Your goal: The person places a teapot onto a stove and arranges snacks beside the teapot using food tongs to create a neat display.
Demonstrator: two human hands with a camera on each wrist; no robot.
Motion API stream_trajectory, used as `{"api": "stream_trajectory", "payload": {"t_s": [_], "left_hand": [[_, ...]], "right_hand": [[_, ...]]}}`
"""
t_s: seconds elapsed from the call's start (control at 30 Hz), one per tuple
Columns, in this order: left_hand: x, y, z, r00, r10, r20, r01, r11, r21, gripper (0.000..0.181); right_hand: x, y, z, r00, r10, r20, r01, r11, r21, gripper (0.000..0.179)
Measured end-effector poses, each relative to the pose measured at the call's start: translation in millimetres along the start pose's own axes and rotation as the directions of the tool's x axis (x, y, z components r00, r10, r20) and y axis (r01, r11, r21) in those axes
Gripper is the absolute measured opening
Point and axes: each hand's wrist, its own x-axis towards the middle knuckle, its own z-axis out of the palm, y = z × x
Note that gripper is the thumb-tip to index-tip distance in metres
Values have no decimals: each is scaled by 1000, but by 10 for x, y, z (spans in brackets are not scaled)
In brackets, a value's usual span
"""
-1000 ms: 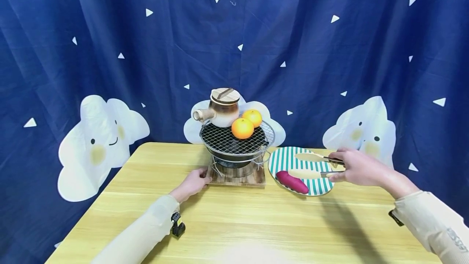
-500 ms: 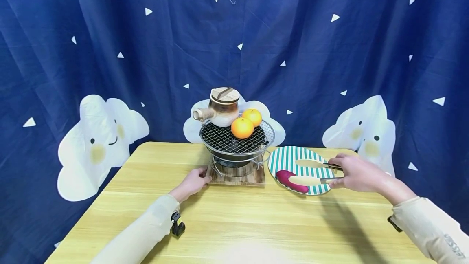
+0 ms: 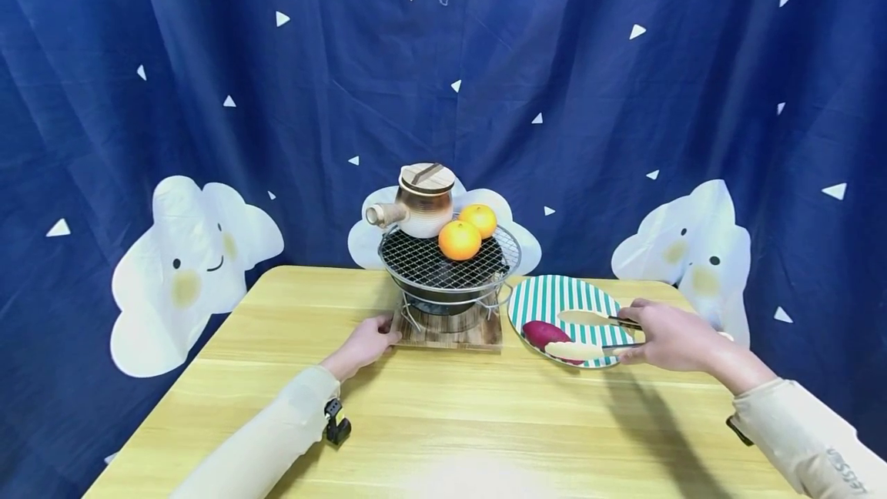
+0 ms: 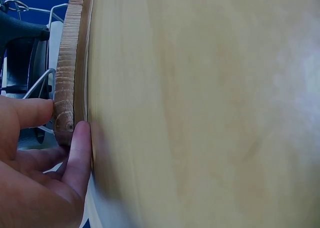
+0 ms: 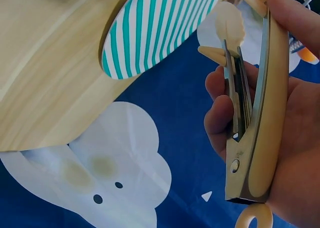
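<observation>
My left hand (image 3: pixel 363 346) pinches the left corner of the wooden base board (image 3: pixel 450 338), thumb on top and fingers at its edge in the left wrist view (image 4: pixel 64 88). A round charcoal grill (image 3: pixel 423 264) with a wire mesh stands on this board. My right hand (image 3: pixel 675 339) grips a pair of tongs (image 3: pixel 582 350) with cream tips. The tongs are spread over a green-and-white striped plate (image 3: pixel 554 289). On the plate lies a purple sweet potato (image 3: pixel 543 333), partly hidden by the nearer tip; the farther tip is past it.
On the mesh sit a clay teapot (image 3: pixel 423 210) with a wooden lid and side handle, and two oranges (image 3: pixel 460 240). The pale wooden table (image 3: pixel 416 422) ends at a blue curtain (image 3: pixel 312 98) with cloud prints.
My right hand has moved slightly down and left with the tongs, whose nearer tip now covers the right part of the sweet potato. My left hand has stayed at the board.
</observation>
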Motion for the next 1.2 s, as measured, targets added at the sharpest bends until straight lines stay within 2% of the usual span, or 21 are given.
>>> {"api": "stream_trajectory", "payload": {"t_s": [0.53, 0.9, 1.2], "left_hand": [[-3, 11, -4, 1000, 5, 4, -5, 1000, -5, 52], [-2, 21, -3, 1000, 5, 3, -5, 1000, -5, 52], [11, 7, 2, 1000, -3, -1, 3, 1000, -7, 55]], "right_hand": [[52, -67, 113, 999, 23, 33, -23, 1000, 0, 61], [82, -54, 196, 998, 43, 45, -42, 999, -11, 68], [114, -56, 233, 999, 28, 31, -27, 1000, -13, 60]]}}
